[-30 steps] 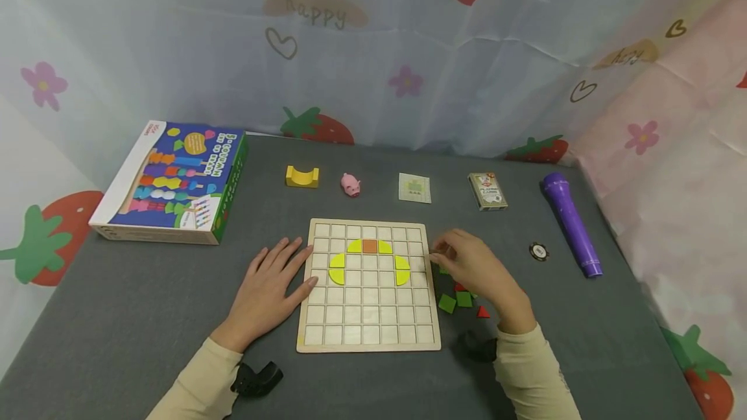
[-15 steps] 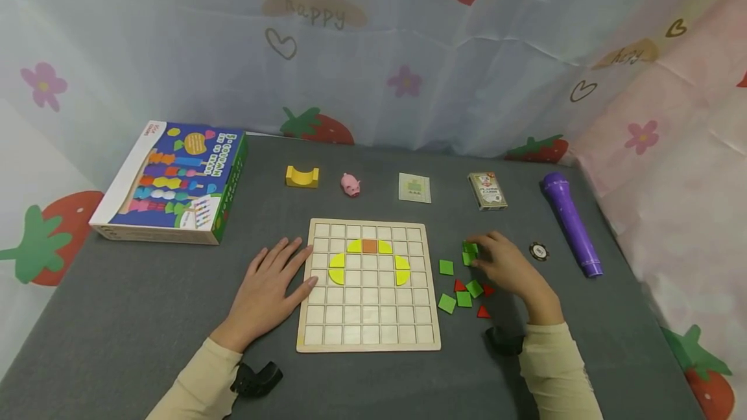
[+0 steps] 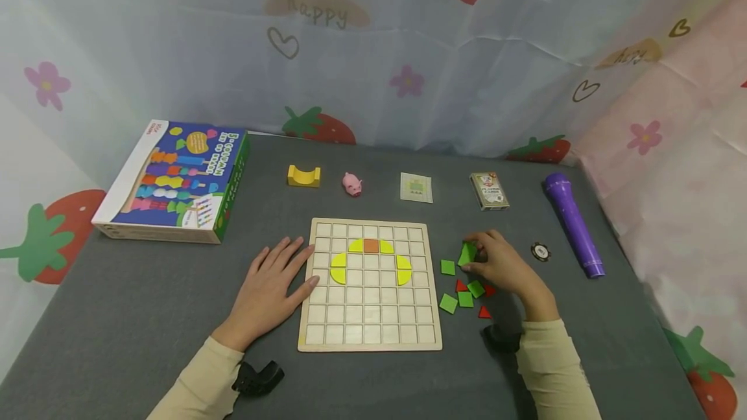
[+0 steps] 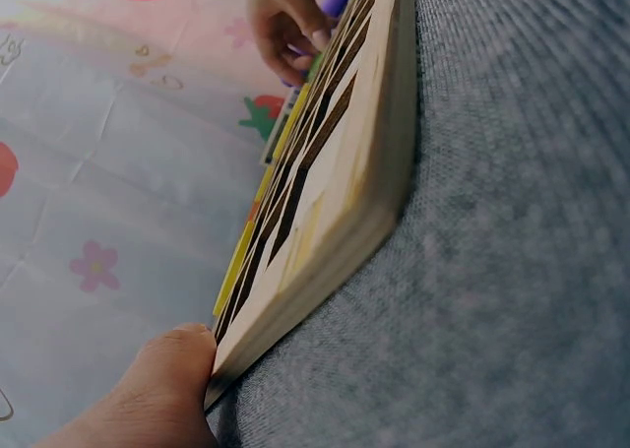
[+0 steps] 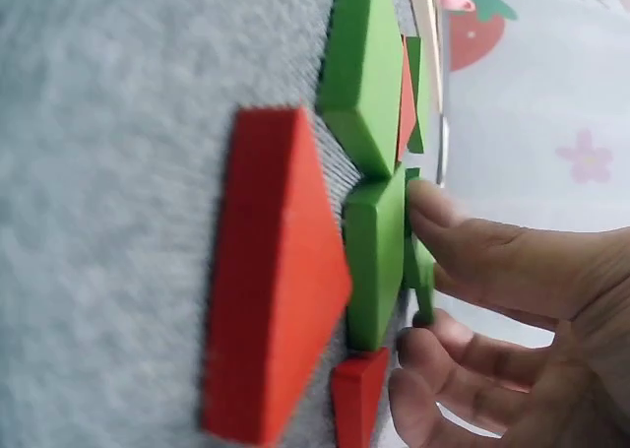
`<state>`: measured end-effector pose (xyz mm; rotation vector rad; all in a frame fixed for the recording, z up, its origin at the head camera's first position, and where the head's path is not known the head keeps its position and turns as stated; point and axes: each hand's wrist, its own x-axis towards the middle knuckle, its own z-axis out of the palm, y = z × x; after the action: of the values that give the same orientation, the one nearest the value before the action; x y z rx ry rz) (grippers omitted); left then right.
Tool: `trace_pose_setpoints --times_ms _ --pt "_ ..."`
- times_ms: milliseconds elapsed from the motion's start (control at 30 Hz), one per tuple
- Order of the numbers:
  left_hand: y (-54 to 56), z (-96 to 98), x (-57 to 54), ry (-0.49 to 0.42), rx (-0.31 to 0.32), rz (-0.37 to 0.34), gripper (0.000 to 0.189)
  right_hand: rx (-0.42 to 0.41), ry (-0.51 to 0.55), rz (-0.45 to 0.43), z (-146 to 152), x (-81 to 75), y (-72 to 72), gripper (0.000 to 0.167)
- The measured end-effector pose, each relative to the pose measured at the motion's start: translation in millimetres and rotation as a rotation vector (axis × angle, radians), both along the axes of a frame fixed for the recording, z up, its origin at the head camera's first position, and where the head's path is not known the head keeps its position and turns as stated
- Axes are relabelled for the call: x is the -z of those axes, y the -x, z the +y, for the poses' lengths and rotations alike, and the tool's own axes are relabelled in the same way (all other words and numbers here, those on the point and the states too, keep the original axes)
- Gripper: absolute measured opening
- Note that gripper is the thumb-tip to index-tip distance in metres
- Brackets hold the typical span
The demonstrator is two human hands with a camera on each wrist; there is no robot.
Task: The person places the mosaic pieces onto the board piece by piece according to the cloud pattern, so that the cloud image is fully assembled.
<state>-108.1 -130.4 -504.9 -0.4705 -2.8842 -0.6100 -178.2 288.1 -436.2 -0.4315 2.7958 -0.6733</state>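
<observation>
My left hand (image 3: 271,290) lies flat with fingers spread, fingertips and thumb touching the left edge of a square wooden grid board (image 3: 370,315). The left wrist view shows the thumb against the board's side. On the grid, yellow quarter-round tiles (image 3: 403,269) form an arch around one orange square tile (image 3: 371,246). Right of the board, my right hand (image 3: 504,264) pinches a tilted green tile (image 3: 467,253) between thumb and fingers. Below it lie several green square tiles (image 3: 448,304) and red triangular tiles (image 5: 276,290), seen close up in the right wrist view.
Along the back stand a bead game box (image 3: 181,180), a yellow arched block (image 3: 303,177), a pink toy pig (image 3: 352,184), a pattern card (image 3: 416,188) and a playing card box (image 3: 489,191). A poker chip (image 3: 541,252) and a purple flashlight (image 3: 574,225) lie at right.
My right hand has moved right from the board's edge to the upper green tiles, and a green tile now tilts in its fingers. The left hand has stayed put.
</observation>
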Motion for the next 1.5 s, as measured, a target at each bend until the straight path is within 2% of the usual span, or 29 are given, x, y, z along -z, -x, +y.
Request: trace_pose_setpoints --times_ms 500,700,933,1167,1367,1500 --pt "0.2 -0.4 0.8 -0.005 0.004 0.008 0.064 0.025 0.029 0.013 -5.3 4.2 -0.8 0.046" --pt "0.4 -0.7 2.0 -0.009 0.005 0.013 0.064 0.043 0.051 0.038 -6.0 2.9 -0.3 0.029" --pt "0.9 -0.2 1.8 -0.010 0.007 0.024 0.063 0.000 0.056 0.104 -6.8 -1.3 -1.0 0.014" --pt "1.0 0.1 1.4 -0.004 0.009 0.004 0.063 -0.045 0.114 0.156 -11.1 -5.1 0.4 0.023" --pt "0.5 0.5 1.3 -0.014 0.008 0.021 0.063 -0.035 0.246 0.106 -26.5 -12.9 1.8 0.025" --pt "0.3 0.3 0.9 -0.016 0.006 0.025 0.062 -0.001 0.277 0.051 -42.9 -20.4 2.3 0.024"
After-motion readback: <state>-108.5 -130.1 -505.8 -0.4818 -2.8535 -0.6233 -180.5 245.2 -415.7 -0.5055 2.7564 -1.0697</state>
